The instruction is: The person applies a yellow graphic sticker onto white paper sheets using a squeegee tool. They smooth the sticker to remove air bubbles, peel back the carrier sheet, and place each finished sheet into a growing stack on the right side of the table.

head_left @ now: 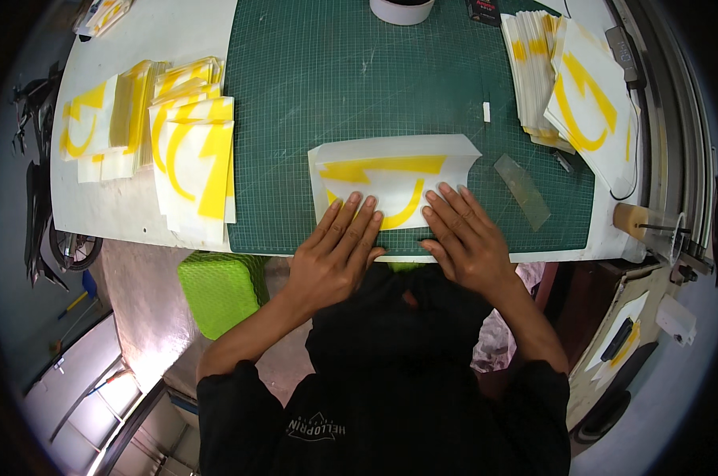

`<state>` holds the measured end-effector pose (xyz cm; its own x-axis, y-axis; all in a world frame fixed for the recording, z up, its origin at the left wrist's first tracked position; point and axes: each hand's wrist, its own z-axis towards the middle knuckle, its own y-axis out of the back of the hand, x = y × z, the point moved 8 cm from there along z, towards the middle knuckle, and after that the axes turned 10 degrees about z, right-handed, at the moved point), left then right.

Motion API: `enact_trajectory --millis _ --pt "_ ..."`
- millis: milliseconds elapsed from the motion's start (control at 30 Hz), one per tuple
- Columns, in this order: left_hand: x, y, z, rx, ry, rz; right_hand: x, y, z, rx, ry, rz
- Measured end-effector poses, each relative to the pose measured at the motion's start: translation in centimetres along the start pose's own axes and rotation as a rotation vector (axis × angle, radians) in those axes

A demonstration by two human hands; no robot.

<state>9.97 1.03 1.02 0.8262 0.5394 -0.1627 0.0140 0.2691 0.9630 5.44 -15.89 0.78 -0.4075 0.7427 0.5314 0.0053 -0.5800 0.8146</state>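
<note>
A white sheet with a yellow printed shape (375,178) lies near the front edge of the green cutting mat (359,87). Its far side is a paler, translucent flap that rises slightly, and its right end curls. My left hand (337,246) rests flat on the sheet's near left part, fingers stretched out. On the near right corner lies my right hand (468,236), its fingers also extended and pressed down. Neither hand grips anything. A translucent strip (523,192) lies on the mat just right of my right hand.
Stacks of yellow-and-white sheets (196,159) stand at the left, with another pile (585,91) at the far right. At the back is a white round container (402,11). A small white piece (487,112) and a cutter blade-like bit (564,163) lie on the mat. A green stool (220,293) stands below.
</note>
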Motion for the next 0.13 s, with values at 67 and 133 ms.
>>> enact_trajectory --millis 67,133 --pt "0.01 -0.15 -0.26 0.009 0.018 0.016 -0.07 -0.2 -0.28 0.001 0.001 0.005" --pt "0.14 -0.52 -0.36 0.021 0.017 0.001 -0.27 -0.48 -0.57 0.004 -0.009 0.009"
